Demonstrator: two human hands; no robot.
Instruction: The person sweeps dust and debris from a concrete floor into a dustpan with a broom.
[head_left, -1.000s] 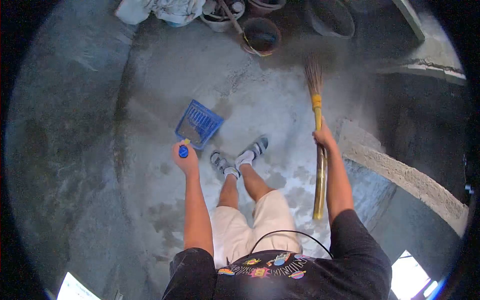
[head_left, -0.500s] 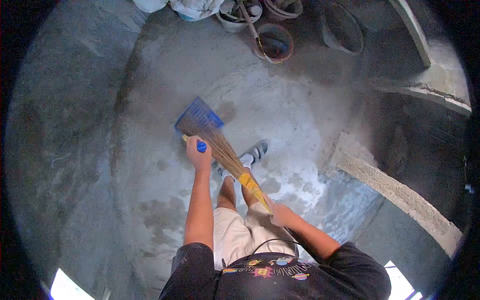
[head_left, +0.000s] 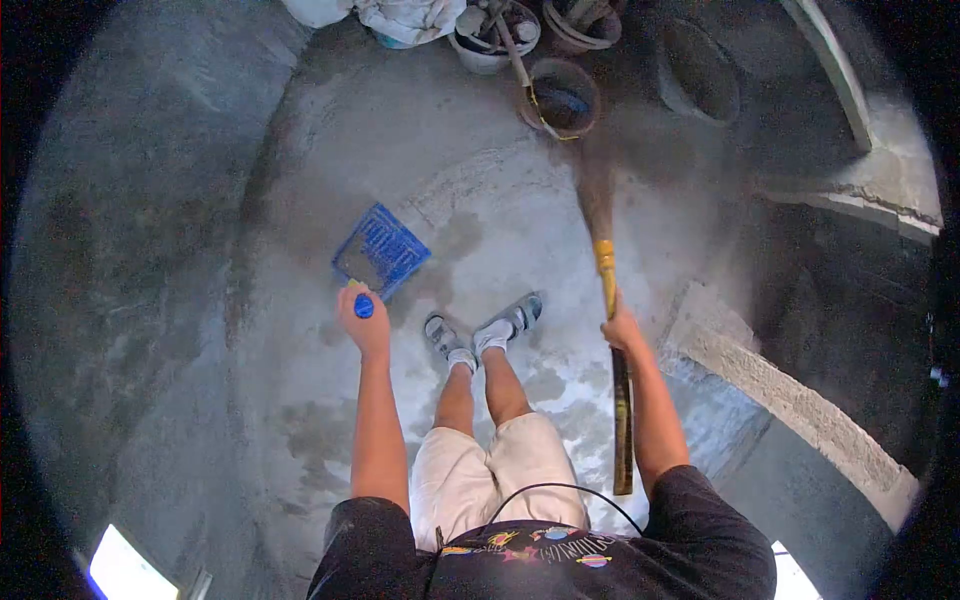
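Note:
My left hand (head_left: 364, 318) is closed round the handle of a blue dustpan (head_left: 384, 250), with the blue handle end poking out of the fist. The pan is out in front of that hand, some greyish dirt showing in it. On the right, my right hand (head_left: 622, 326) grips a broom (head_left: 605, 262) by its handle. A yellow band wraps the broom's neck, and its brown bristles point away from me, smeared by motion. The dark lower end of the handle runs back alongside my right forearm. Dustpan and broom are well apart.
Grey concrete floor (head_left: 500, 220) with damp patches lies around my sandalled feet (head_left: 510, 318). Ahead stand several buckets (head_left: 562, 70), some holding tools, beside white sacks (head_left: 415, 18). A rough concrete ledge (head_left: 800, 395) curves along the right.
The broom has swung from over the dustpan out to the right, its bristles now pointing forward. My left hand and the dustpan have shifted slightly left.

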